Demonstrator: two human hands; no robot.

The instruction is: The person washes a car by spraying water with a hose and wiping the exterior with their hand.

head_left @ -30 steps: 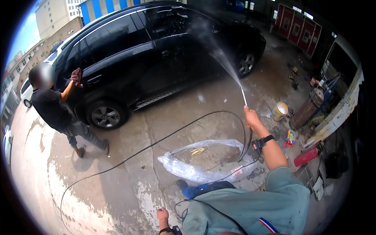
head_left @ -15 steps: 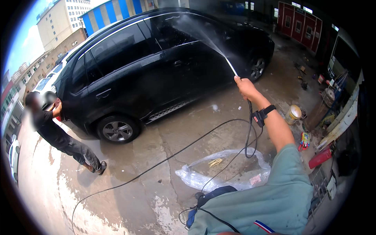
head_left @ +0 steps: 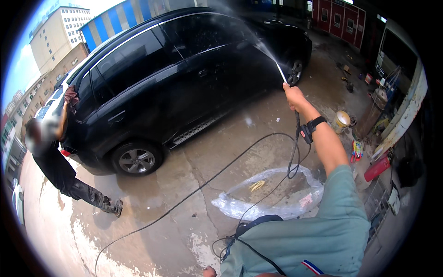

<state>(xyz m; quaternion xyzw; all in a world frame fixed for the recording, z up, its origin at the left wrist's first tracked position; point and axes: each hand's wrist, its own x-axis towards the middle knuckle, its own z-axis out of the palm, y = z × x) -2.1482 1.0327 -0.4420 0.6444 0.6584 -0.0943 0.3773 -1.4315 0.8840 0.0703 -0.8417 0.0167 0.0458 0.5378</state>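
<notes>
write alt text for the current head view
A person's right grip holds a slim silver wand spraying white mist toward a glossy black car. At left, a co-worker in dark clothes holds a dark reddish cloth at the car's rear.

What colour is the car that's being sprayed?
The car is black, as the head view shows.

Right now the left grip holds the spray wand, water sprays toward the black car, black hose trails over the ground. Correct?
Wrong side: the head view shows the right grip holding the spray wand. Water does spray toward the black car, and the black hose trails over the ground.
</notes>
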